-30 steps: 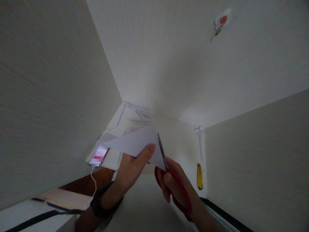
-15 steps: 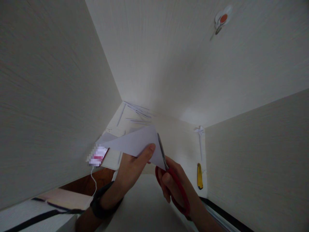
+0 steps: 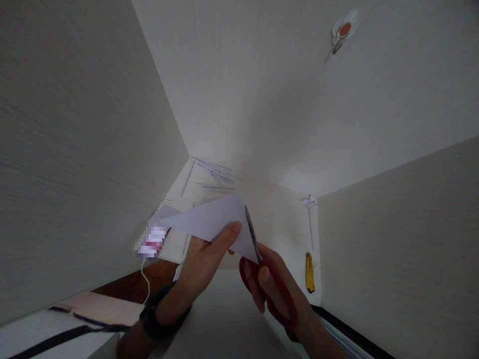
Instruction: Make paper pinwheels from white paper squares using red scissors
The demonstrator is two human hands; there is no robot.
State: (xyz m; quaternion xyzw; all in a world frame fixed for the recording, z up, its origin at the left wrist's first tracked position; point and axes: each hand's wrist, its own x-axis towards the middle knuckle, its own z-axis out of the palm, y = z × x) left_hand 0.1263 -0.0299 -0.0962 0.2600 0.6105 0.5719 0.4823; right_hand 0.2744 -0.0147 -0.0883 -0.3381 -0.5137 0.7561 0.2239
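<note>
Right hand [image 3: 275,281]: closed through red scissors [image 3: 267,279], blades at paper's right edge. Left hand [image 3: 205,267]: pinching folded white paper [image 3: 209,222], held above table [image 3: 277,219]. Cut barely started; most of paper uncut. Yellow knife [image 3: 309,272] lies near, right. Paper strips [image 3: 213,174] beyond.

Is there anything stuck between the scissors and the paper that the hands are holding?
Nothing visible is. The right hand holds the red-handled scissors, and their blade lies right along the paper's right edge, touching it. The left hand pinches the paper from below, its thumb close beside the blade but not across it.
</note>
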